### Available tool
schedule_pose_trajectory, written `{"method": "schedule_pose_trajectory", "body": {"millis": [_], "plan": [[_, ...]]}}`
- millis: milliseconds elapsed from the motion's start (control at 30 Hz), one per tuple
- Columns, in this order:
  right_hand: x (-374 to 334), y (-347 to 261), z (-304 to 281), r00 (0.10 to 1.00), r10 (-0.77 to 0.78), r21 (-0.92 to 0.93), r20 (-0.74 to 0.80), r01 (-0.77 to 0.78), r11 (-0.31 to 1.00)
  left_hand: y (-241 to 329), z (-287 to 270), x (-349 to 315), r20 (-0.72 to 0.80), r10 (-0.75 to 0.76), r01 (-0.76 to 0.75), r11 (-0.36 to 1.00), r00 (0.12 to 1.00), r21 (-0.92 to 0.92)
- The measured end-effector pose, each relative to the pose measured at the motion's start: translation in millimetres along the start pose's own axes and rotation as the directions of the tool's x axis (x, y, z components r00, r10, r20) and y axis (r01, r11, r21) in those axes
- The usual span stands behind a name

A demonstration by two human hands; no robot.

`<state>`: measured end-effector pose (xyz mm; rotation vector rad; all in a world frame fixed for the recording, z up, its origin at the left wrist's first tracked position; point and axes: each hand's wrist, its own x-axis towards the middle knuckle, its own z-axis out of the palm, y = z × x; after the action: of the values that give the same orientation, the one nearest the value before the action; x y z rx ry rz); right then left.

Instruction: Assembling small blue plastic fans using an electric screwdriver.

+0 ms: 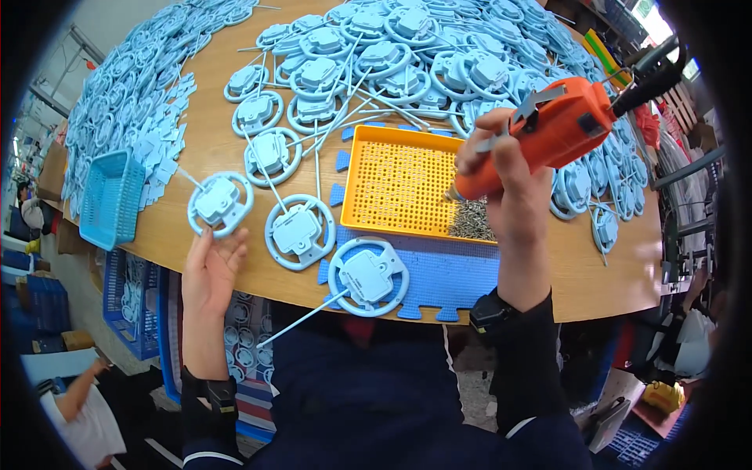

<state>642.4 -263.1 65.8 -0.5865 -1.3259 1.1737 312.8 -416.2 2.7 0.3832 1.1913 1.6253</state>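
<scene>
My left hand [213,270] pinches the lower rim of a light-blue plastic steering-wheel-shaped part [217,200], lifted at the table's left front. A thin rod sticks out of that part. Wrapped in my right hand [513,184] is an orange-red electric screwdriver [560,129], its tip pointing down-left over a yellow perforated tray [399,184]. Small metal screws [470,222] lie heaped in the tray's right front corner, partly hidden by my hand. Two similar wheel parts, one [299,232] beside the tray and another [368,276] at the front edge, lie between my hands.
Blue foam mats [446,270] lie under the tray. Piles of light-blue wheel parts [392,55] with crossing rods cover the back of the table. At the left stand a blue basket [113,196] and flat light-blue pieces [157,160]. Another person [86,415] is at lower left.
</scene>
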Motion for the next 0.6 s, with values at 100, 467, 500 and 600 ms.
{"method": "schedule_pose_trajectory", "body": {"millis": [100,467,500,600], "plan": [[3,12,1,0.998,0.059,0.062,0.036,-0.062,0.996,-2,-14,-10,0.135,-0.144,0.140,0.989,0.980,0.038],[24,40,-28,0.994,0.017,0.236,-0.104,0.008,0.972,-47,99,-60,0.715,0.124,-0.720,-0.014,0.688,0.694],[21,34,-35,0.996,0.014,0.186,-0.091,0.003,0.983,-58,102,-58,0.716,0.115,-0.719,-0.016,0.689,0.695],[19,37,-30,0.998,-0.008,0.133,-0.069,0.017,0.991,-73,106,-52,0.737,0.137,-0.744,-0.003,0.662,0.668]]}}
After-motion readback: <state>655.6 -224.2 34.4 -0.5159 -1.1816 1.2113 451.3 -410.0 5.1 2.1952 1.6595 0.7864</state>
